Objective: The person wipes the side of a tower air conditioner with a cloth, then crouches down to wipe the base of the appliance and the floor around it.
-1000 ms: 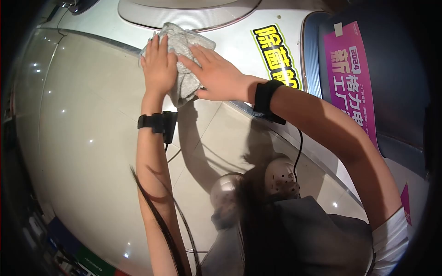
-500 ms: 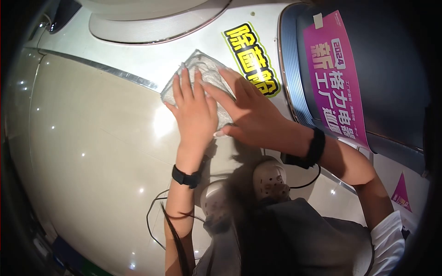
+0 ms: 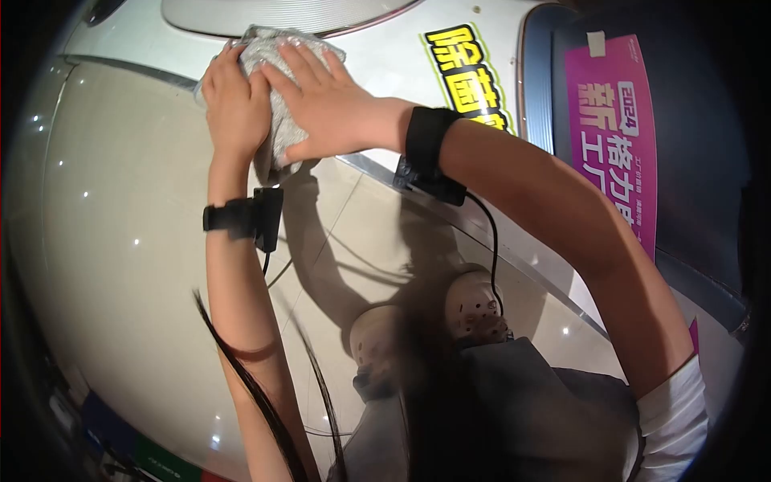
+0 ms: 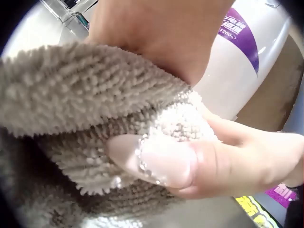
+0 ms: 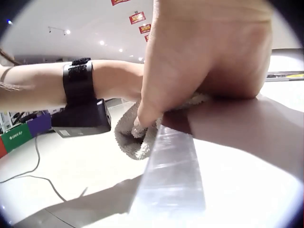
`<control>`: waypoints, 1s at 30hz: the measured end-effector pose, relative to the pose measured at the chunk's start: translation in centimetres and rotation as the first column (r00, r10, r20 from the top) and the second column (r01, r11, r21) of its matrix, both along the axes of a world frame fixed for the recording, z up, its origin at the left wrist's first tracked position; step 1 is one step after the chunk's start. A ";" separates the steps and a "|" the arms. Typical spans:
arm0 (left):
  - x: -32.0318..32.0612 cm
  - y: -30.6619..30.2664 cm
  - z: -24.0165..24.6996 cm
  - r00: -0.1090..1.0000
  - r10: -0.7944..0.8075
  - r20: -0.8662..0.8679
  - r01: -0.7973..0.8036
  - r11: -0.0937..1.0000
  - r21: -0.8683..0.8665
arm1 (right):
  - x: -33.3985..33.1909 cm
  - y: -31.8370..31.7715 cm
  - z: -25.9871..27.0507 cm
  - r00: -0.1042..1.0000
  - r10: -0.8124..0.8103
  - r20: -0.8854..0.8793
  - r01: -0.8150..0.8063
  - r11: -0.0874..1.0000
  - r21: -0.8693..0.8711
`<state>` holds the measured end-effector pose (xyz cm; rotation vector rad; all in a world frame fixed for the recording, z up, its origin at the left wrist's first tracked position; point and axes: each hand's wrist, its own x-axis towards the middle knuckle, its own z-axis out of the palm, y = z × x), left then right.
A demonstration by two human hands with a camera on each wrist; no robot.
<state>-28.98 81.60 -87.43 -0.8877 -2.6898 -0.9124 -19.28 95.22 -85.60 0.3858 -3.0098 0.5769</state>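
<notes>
A grey fluffy cloth (image 3: 281,128) lies bunched over the edge of a white display surface (image 3: 377,60). On its left part rests my left hand (image 3: 238,112), fingers lying forward over the fabric. My right hand (image 3: 337,112) presses its right part with fingers spread and mostly straight. The right thumb lies against a hanging fold of the cloth (image 4: 71,90), and its long, gem-trimmed nail fills the middle of the left wrist view. In the right wrist view, the right hand (image 5: 204,52) bears down at the edge, where the cloth (image 5: 126,133) droops over.
A strip (image 5: 171,180) runs along the surface's edge. To the right are a yellow-lettered sticker (image 3: 462,76) and a dark appliance (image 3: 695,120) with a purple sign (image 3: 614,112). A ribbed white base (image 3: 281,18) stands ahead. Shoes (image 3: 474,305) and cables are below.
Both hands first slid the cloth along the edge toward the body and right. They have since pushed it back forward and left, a little past where it was one second ago.
</notes>
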 end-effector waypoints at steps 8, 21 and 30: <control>2.1 0.3 0.5 0.996 0.086 0.004 -0.085 0.995 -0.054 | 1.1 0.2 0.3 1.000 -0.006 -0.015 0.007 1.000 0.016; 23.9 6.3 4.2 0.983 -0.117 0.139 0.156 0.936 -0.317 | 24.3 3.6 3.3 0.974 -0.173 0.149 0.136 0.963 0.232; 17.4 4.0 3.1 0.980 -0.169 0.106 0.178 0.980 -0.089 | 18.2 1.7 2.1 0.983 -0.167 0.075 0.156 0.979 0.133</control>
